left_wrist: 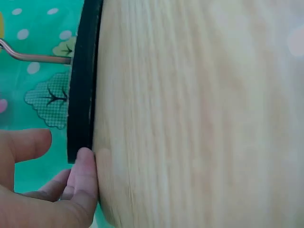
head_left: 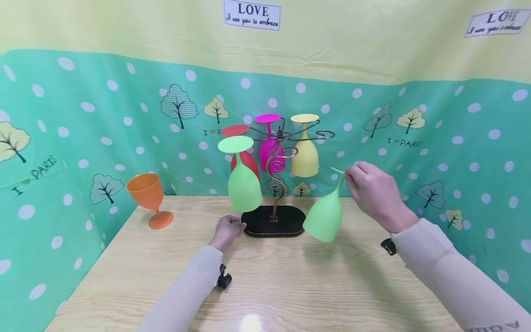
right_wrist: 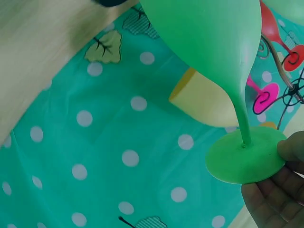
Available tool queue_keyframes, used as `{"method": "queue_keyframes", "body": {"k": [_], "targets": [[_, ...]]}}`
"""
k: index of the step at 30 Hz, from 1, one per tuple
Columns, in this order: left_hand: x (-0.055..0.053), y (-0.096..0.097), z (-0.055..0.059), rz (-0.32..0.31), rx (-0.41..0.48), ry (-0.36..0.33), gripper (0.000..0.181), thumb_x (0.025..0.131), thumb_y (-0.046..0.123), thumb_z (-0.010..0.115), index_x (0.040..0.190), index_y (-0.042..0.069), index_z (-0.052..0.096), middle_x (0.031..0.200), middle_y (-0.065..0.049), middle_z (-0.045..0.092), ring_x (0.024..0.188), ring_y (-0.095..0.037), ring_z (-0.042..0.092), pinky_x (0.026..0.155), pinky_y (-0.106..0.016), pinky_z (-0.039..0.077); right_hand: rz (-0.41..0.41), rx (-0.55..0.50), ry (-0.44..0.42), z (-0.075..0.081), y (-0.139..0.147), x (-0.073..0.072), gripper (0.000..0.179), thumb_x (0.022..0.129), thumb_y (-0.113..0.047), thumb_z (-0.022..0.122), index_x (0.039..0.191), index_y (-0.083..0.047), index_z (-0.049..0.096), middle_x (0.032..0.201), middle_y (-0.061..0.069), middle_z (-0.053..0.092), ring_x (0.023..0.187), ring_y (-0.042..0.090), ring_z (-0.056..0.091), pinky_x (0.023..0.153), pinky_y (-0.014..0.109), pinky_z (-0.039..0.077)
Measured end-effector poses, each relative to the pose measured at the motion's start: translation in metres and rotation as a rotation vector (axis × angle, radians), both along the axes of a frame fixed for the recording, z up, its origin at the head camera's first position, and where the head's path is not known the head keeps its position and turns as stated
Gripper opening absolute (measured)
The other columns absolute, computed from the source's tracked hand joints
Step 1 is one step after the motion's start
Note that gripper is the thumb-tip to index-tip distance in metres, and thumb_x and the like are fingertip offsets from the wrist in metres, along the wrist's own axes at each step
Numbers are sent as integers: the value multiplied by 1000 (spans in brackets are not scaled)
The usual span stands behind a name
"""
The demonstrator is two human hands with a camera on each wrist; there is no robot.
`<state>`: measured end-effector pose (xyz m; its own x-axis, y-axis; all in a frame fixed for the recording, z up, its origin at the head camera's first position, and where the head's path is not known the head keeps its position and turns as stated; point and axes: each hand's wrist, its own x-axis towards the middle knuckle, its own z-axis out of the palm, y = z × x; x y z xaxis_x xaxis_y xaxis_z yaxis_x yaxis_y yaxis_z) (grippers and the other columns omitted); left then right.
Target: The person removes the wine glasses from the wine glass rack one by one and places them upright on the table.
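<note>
My right hand (head_left: 373, 189) pinches the foot of a light green goblet (head_left: 325, 216), which hangs tilted with its bowl downward, right of the wine glass rack. In the right wrist view, thumb and fingers grip the edge of its round foot (right_wrist: 247, 156). My left hand (head_left: 228, 230) is at the left end of the rack's black base (head_left: 274, 226). In the left wrist view a fingertip (left_wrist: 85, 156) touches the base's end, while the thumb stands apart from it. Another green goblet (head_left: 244, 186), a red one (head_left: 250, 161), a magenta one (head_left: 271, 154) and a yellow one (head_left: 304, 159) hang upside down on the rack.
An orange goblet (head_left: 147, 191) stands upright at the table's left. Curled metal arms (head_left: 325, 134) of the rack reach out to the right and front. The wooden table (head_left: 290, 286) ends at a polka-dot curtain (head_left: 456, 157) behind and beside it.
</note>
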<state>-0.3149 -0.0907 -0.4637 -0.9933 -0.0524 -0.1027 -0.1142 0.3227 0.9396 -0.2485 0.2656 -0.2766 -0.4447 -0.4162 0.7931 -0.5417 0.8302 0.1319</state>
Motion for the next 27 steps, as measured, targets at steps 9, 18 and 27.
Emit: {"method": "queue_keyframes", "body": {"k": [9, 18, 27], "targets": [[26, -4, 4, -104, 97, 21, 40, 88, 11, 66, 121, -8, 55, 92, -12, 59, 70, -18, 56, 65, -31, 51, 6, -28, -52, -30, -9, 6, 7, 78, 4, 68, 82, -2, 68, 74, 7, 61, 62, 20, 57, 50, 33, 50], [62, -1, 13, -163, 65, 90, 36, 89, 12, 65, 120, -6, 58, 99, -12, 64, 78, -25, 63, 71, -39, 56, -11, -120, -95, -57, -14, 9, 5, 80, 1, 68, 80, -3, 67, 71, 5, 58, 58, 14, 49, 49, 30, 46], [90, 7, 19, -236, 80, 102, 36, 89, 16, 67, 115, -7, 60, 96, -10, 66, 84, -26, 64, 72, -39, 55, 8, -258, -178, -87, -23, 11, 4, 80, 3, 68, 83, 0, 68, 74, 7, 63, 62, 15, 58, 53, 30, 52]]}}
